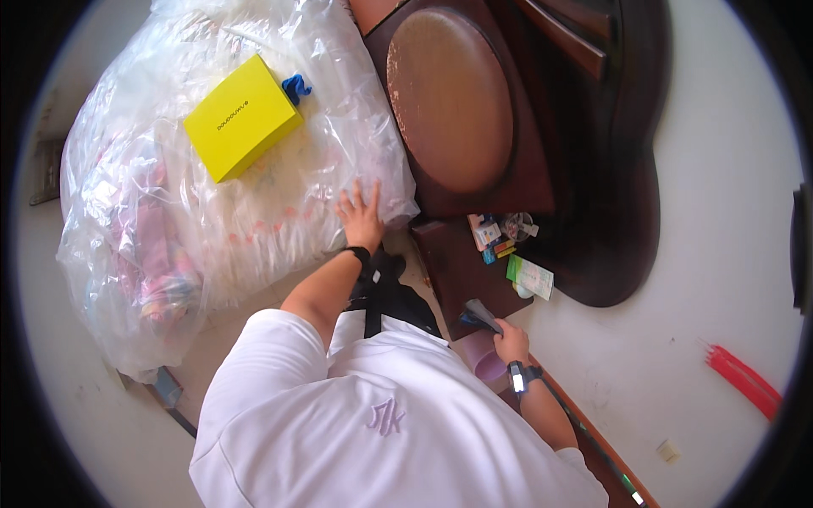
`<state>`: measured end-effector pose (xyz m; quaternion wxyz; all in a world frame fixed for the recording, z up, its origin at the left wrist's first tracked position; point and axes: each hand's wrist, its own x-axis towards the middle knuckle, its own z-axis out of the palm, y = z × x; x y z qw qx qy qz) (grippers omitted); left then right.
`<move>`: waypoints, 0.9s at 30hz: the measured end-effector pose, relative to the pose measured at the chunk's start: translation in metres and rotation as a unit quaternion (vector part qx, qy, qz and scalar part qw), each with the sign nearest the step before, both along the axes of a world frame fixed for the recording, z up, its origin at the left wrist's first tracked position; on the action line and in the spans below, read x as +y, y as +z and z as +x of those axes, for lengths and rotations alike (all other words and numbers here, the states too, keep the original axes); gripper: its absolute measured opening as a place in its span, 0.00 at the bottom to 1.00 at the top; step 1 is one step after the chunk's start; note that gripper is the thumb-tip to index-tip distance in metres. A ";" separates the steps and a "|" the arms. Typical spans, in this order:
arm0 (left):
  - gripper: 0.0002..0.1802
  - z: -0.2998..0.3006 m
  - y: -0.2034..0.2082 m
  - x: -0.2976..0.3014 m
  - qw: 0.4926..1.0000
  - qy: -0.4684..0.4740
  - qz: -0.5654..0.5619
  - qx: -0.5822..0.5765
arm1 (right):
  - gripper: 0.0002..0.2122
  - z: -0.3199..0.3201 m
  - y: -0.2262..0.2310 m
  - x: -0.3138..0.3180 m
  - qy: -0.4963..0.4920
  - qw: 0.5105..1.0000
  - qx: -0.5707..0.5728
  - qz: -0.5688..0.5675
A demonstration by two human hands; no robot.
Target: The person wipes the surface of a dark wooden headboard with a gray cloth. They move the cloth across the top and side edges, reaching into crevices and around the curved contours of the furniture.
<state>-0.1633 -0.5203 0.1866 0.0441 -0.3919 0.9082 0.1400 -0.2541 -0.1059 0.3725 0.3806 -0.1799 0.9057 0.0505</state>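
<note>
My left hand (360, 214) lies flat with fingers spread on a large clear plastic bag (169, 220) stuffed with soft bedding. A yellow box (242, 117) and a small blue item (296, 85) rest on top of the bag. My right hand (511, 339) is closed on a dark grey object (479, 315), held over the edge of a low dark wooden stand (453, 275). A black band sits on each wrist.
A dark wooden chair with a round brown seat (450, 97) stands beyond the stand. Small packets, a glass item and a green-and-white paper (530, 276) lie by the chair base. A red bundle of sticks (743, 381) lies on the pale floor at right.
</note>
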 end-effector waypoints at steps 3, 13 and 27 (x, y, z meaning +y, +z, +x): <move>0.69 -0.013 -0.033 -0.018 0.973 0.226 -0.017 -0.042 | 0.21 0.032 0.002 0.049 -0.069 0.998 0.006 -0.003; 0.10 0.012 -0.144 -0.131 0.788 0.110 0.595 0.115 | 0.20 0.086 0.012 0.109 -0.055 0.997 -0.024 -0.056; 0.45 0.181 0.257 -0.566 0.858 0.322 -0.399 -0.031 | 0.19 0.093 0.011 0.036 -0.163 0.986 -0.006 -0.031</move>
